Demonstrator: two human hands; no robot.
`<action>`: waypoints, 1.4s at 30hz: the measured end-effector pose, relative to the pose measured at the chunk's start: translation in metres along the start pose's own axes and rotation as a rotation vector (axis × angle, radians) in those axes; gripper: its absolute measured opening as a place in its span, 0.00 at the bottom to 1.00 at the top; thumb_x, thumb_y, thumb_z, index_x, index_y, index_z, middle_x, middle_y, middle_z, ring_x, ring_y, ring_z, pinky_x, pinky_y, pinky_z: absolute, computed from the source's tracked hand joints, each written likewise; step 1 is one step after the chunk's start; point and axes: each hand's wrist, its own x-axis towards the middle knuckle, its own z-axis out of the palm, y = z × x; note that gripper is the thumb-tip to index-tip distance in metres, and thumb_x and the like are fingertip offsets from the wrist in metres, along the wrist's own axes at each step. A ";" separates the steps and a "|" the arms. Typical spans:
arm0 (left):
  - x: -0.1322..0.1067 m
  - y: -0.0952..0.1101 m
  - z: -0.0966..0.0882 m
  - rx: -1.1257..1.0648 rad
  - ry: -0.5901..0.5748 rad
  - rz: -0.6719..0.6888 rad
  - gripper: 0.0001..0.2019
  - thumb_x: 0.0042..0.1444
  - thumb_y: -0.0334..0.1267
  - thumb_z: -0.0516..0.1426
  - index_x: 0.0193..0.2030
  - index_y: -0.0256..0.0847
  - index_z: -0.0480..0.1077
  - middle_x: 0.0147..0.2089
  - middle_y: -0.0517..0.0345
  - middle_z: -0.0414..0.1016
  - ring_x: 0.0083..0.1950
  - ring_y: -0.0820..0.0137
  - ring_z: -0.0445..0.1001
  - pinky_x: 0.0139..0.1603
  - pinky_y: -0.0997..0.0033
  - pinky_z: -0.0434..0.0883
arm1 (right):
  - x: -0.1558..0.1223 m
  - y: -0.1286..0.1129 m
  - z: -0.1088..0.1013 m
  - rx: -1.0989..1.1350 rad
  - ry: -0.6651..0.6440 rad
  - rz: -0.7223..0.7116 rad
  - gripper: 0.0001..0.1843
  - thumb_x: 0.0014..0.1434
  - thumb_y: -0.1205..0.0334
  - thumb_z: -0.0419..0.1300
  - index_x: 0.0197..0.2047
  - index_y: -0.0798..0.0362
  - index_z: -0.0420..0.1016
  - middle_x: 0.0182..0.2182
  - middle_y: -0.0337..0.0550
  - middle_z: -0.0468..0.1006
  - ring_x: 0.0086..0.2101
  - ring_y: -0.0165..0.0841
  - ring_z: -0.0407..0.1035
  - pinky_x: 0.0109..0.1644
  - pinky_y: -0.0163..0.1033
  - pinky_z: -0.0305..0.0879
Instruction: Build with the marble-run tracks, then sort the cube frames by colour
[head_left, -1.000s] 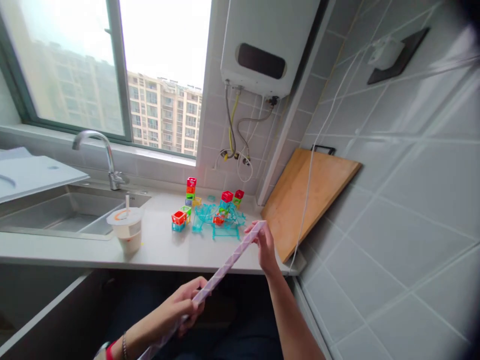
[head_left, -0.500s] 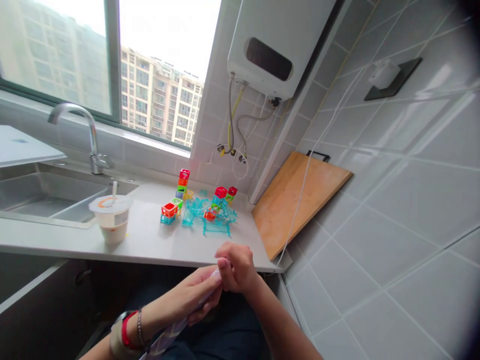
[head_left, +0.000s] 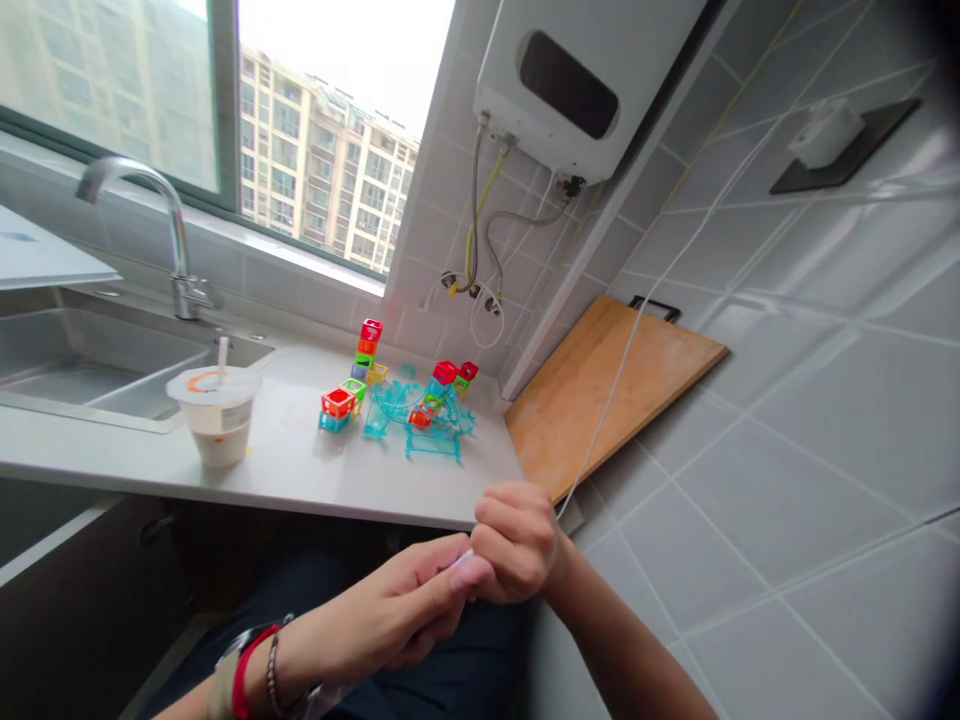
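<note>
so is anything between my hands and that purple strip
Nothing visible. The left hand and right hand both pinch the pale purple strip where they meet, in front of the countertop; the toy blocks and lidded cup sit farther back.

On the table [head_left: 300, 480] a lidded cup [head_left: 217, 425] with a straw stands near the sink [head_left: 67, 375] and tap [head_left: 176, 250] at left. Colourful toy blocks [head_left: 397, 400] cluster farther right. At the right end a wooden cutting board [head_left: 615, 390] leans against the tiled wall.

Pale lilac strip [head_left: 460, 561], mostly hidden
</note>
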 end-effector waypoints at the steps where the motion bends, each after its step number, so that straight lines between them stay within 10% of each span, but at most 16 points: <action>1: -0.001 -0.002 0.000 -0.006 0.006 0.004 0.23 0.68 0.64 0.54 0.44 0.43 0.63 0.27 0.69 0.55 0.21 0.79 0.46 0.17 0.78 0.47 | -0.002 -0.001 0.002 0.021 -0.009 0.022 0.28 0.77 0.54 0.45 0.22 0.47 0.54 0.19 0.36 0.55 0.20 0.32 0.48 0.26 0.43 0.39; 5: -0.005 -0.007 -0.003 0.145 0.135 0.066 0.22 0.70 0.62 0.52 0.42 0.43 0.64 0.30 0.66 0.56 0.25 0.76 0.48 0.22 0.75 0.51 | -0.019 -0.011 0.023 0.222 0.047 0.309 0.29 0.77 0.54 0.41 0.22 0.47 0.55 0.18 0.35 0.56 0.19 0.30 0.49 0.26 0.42 0.44; 11: 0.001 -0.023 -0.019 0.581 0.358 0.136 0.17 0.73 0.55 0.51 0.43 0.44 0.69 0.35 0.59 0.71 0.34 0.68 0.62 0.37 0.70 0.62 | -0.044 -0.037 0.067 0.577 0.158 1.250 0.34 0.74 0.38 0.44 0.20 0.47 0.50 0.16 0.33 0.52 0.19 0.28 0.47 0.24 0.39 0.47; 14: 0.005 -0.036 -0.025 0.590 0.377 0.095 0.18 0.73 0.56 0.51 0.41 0.44 0.68 0.32 0.61 0.68 0.31 0.69 0.60 0.34 0.70 0.59 | -0.050 -0.041 0.074 0.612 0.158 1.403 0.35 0.72 0.33 0.46 0.20 0.48 0.52 0.17 0.33 0.53 0.21 0.29 0.49 0.26 0.39 0.50; 21: 0.006 -0.041 -0.017 0.253 0.275 0.038 0.24 0.70 0.63 0.50 0.37 0.43 0.60 0.29 0.66 0.57 0.27 0.74 0.51 0.24 0.75 0.53 | -0.053 -0.033 0.063 0.467 0.152 1.273 0.36 0.74 0.40 0.46 0.17 0.49 0.55 0.14 0.33 0.53 0.19 0.28 0.48 0.26 0.38 0.46; 30: 0.002 -0.046 -0.022 -0.009 0.096 -0.001 0.24 0.68 0.64 0.54 0.44 0.42 0.63 0.27 0.71 0.57 0.19 0.81 0.49 0.16 0.81 0.51 | -0.038 -0.011 0.036 0.250 -0.191 0.547 0.32 0.72 0.38 0.46 0.21 0.49 0.56 0.20 0.36 0.60 0.22 0.29 0.54 0.28 0.38 0.47; 38: 0.013 -0.049 -0.027 0.157 0.257 -0.019 0.25 0.69 0.64 0.52 0.45 0.41 0.65 0.27 0.71 0.50 0.24 0.77 0.46 0.21 0.77 0.48 | -0.030 -0.006 0.032 0.068 -0.648 0.830 0.29 0.75 0.54 0.49 0.21 0.52 0.70 0.20 0.39 0.75 0.24 0.28 0.64 0.32 0.37 0.48; 42: 0.016 -0.054 -0.035 0.526 0.335 0.054 0.20 0.73 0.56 0.50 0.44 0.41 0.70 0.34 0.60 0.71 0.32 0.71 0.67 0.33 0.73 0.64 | -0.021 -0.011 0.030 -0.101 -0.805 0.924 0.29 0.74 0.50 0.51 0.26 0.50 0.82 0.25 0.45 0.84 0.27 0.33 0.72 0.31 0.40 0.47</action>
